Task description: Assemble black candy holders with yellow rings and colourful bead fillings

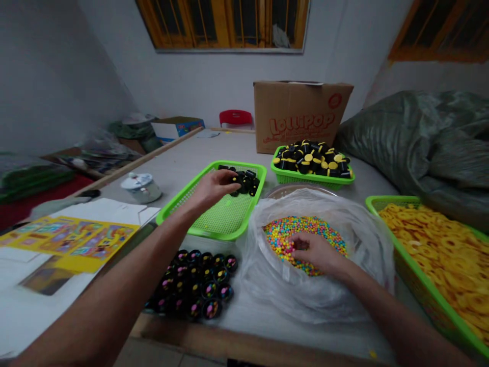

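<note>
My left hand point(216, 187) reaches into a bright green plastic tray point(217, 224), its fingertips at a small heap of round black caps point(246, 182). I cannot tell whether it grips one. My right hand point(315, 253) curls in a mound of multicoloured candy beads point(280, 239), which fill a bowl lined with a clear plastic bag point(344, 275). A small dark cap point(301, 245) shows within its fingers. Below my forearms, several black caps filled with coloured beads point(194, 285) stand together on the table.
A green basket of black-and-yellow caps point(311, 164) stands beyond the bowl, before a LOLLIPOP cardboard box point(301, 114). A green basket of yellow rings point(431, 255) lies right, beneath a grey-green sack point(416, 142). Printed yellow sheets point(69, 242) and a white jar point(142, 187) lie left.
</note>
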Demonstrator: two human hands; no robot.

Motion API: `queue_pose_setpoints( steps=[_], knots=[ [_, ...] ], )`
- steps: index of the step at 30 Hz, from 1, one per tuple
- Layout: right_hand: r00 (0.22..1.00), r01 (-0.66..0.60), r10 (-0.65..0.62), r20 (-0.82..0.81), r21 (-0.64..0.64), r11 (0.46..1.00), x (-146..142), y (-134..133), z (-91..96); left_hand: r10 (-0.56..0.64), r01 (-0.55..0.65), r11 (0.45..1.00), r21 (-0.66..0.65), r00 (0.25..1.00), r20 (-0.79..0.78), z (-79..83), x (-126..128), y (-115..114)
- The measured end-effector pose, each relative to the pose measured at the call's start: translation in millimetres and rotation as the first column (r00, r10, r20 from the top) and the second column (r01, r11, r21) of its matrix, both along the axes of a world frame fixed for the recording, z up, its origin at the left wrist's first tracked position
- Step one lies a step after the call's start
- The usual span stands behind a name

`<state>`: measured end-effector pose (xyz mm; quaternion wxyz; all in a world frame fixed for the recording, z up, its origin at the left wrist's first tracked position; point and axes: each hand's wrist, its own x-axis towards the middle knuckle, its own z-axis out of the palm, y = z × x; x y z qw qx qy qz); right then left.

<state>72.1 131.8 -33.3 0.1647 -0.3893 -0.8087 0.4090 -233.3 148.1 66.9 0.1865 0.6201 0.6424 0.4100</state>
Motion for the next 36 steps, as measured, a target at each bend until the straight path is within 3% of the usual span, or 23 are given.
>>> queue_pose_setpoints(
  steps=[3, 6, 10, 13, 15, 19, 22, 26, 29, 31, 36],
  knots=[
    [0.976, 0.067, -0.084, -0.201, -0.092, 0.994, 9.1, -2.4, 5.1, -0.211, 0.211, 0.977, -0.007, 0.977, 0.043, 2.3, 49.2, -31.2],
    [0.959, 0.133, -0.139, -0.247, -0.042, 0.990, 23.1, -5.0, 11.6, -0.414, 0.412, 0.907, -0.090, 0.910, -0.002, -15.9, 96.8, -48.7],
    [0.953, 0.238, -0.218, -0.210, 0.077, 0.968, 43.6, -7.8, 17.4, -0.504, 0.482, 0.862, -0.155, 0.843, -0.187, -46.9, 145.8, -52.6],
    [0.956, 0.278, -0.244, -0.161, 0.238, 0.931, 55.0, -11.1, 20.2, -0.519, 0.489, 0.855, -0.174, 0.819, -0.246, -60.1, 167.8, -50.0],
    [0.970, 0.241, -0.220, -0.099, 0.419, 0.876, 59.1, -14.7, 22.9, -0.530, 0.497, 0.848, -0.187, 0.813, -0.243, -63.9, 175.1, -48.1],
    [0.979, 0.074, -0.188, 0.079, 0.720, 0.690, 60.0, -24.4, 30.0, -0.514, 0.481, 0.856, -0.189, 0.829, -0.222, -66.7, 177.5, -45.9],
    [0.971, 0.001, -0.198, 0.137, 0.819, 0.573, 57.8, -29.8, 32.8, -0.529, 0.496, 0.847, -0.193, 0.823, -0.207, -67.6, 175.9, -45.5],
    [0.974, -0.023, -0.185, 0.132, 0.867, 0.498, 56.7, -31.4, 31.5, -0.532, 0.500, 0.845, -0.191, 0.824, -0.196, -66.5, 174.8, -46.3],
    [0.979, -0.025, -0.163, 0.120, 0.872, 0.489, 58.4, -30.8, 28.9, -0.540, 0.508, 0.838, -0.199, 0.826, -0.163, -66.4, 174.2, -47.4],
    [0.980, -0.008, -0.166, 0.109, 0.855, 0.518, 60.7, -29.9, 26.1, -0.546, 0.519, 0.834, -0.188, 0.825, -0.145, -68.2, 173.5, -47.9],
    [0.964, 0.187, -0.264, 0.009, 0.684, 0.705, 65.7, -21.9, 14.5, -0.550, 0.543, 0.835, -0.091, 0.819, -0.161, -76.8, 172.3, -45.3]
  ],
)
